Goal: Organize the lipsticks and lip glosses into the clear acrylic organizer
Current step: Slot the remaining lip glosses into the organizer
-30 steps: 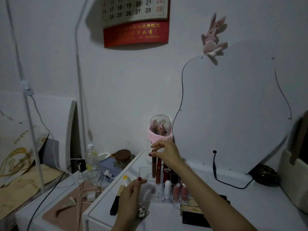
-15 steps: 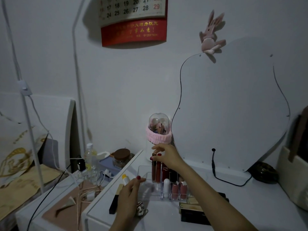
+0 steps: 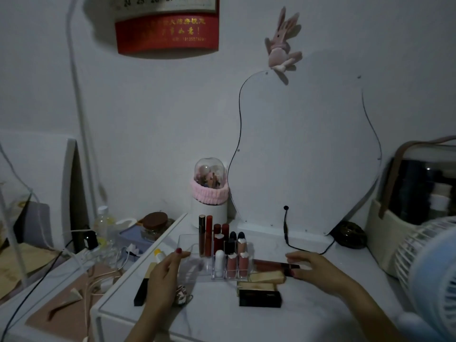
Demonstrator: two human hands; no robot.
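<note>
Acrylic organizer (image 3: 190, 243), upright lipsticks (image 3: 232, 264) inside

Wall calendar (image 3: 167, 23) at my 11 o'clock: bottom row reads 24, 25, 26, 27, 28. Gold lettering on its red strip too blurred for me.

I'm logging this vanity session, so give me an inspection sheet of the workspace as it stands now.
Surface: white tabletop, dimly lit.
Job's things: clear organizer holds upright lipsticks and tall lip glosses; a dark red lip gloss tube lies to its right.
Clutter: flat boxes in front of the organizer; black stick at the left edge.
Grippers: left hand steadies the organizer's left side; right hand rests over the lying tube's end, grasp unclear.
Cables: black cord below the mirror; white cords at left.
Surroundings: fan, calendar.
</note>
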